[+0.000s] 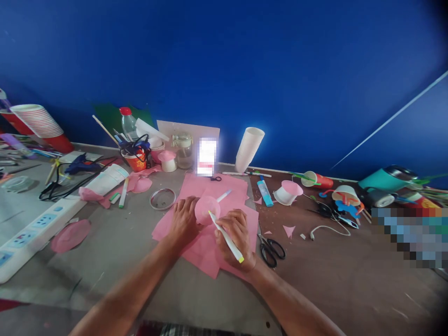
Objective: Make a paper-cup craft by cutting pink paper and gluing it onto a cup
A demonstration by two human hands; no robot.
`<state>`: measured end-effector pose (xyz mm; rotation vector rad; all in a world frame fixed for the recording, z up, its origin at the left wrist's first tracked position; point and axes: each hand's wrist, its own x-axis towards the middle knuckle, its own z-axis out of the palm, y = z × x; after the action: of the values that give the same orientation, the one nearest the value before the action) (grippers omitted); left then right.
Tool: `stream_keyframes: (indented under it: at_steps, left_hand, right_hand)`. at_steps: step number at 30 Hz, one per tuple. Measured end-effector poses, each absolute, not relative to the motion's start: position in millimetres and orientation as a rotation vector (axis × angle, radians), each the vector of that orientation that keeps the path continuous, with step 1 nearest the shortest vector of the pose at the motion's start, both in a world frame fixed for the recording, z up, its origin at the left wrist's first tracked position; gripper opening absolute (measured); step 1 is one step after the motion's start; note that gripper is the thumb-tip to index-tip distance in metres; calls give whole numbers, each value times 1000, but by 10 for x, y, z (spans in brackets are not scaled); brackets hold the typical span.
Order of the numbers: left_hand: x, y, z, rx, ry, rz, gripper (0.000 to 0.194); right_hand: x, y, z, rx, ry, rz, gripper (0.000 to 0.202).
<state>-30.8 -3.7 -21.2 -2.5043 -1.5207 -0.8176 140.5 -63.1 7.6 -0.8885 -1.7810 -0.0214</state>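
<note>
My right hand (235, 234) is closed round a white marker (229, 242) with a yellow end cap, its yellow tip on or just over a round pink paper piece (206, 209). The round piece is held at its left edge by my left hand (185, 215), whose fingers are bent against it. Beneath both hands lie overlapping pink paper sheets (205, 256). Another pale marker (224, 195) rests on the sheets just behind the round piece.
Black scissors (271, 249) lie right of the sheets, a blue glue tube (265, 192) behind them. A clear ring-shaped dish (163, 199), a white power strip (38, 233) and a paper cup (111, 179) are on the left. Stacked white cups (248, 149) stand by the blue wall.
</note>
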Motion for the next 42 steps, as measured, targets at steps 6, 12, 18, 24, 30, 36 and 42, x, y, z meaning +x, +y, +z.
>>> stream_keyframes:
  at_steps: [6, 12, 18, 24, 30, 36, 42]
  left_hand:
    - [-306, -50, -210, -2485, -1511, -818, 53]
    - [-294, -62, -185, -2481, -1520, -789, 54]
    - [-296, -63, -191, -2461, -1494, -792, 51]
    - [-301, -61, -191, -2468, -1519, -770, 51]
    - [-300, -59, -181, -2476, -1497, -778, 50]
    - [-298, -67, -169, -2469, -1516, -788, 51]
    - [-291, -66, -181, -2466, -1516, -787, 51]
  right_hand:
    - [1404, -643, 89, -891, -1809, -22, 18]
    - [1402, -642, 81, -909, -1770, -40, 18]
    - [1399, -649, 87, -894, -1805, -51, 17]
    - [1402, -642, 68, -901, -1810, -61, 20]
    - [1407, -652, 83, -931, -1796, -70, 19]
    - [1403, -650, 87, -902, -1813, -55, 20]
    - [1400, -643, 60, -903, -1810, -54, 20]
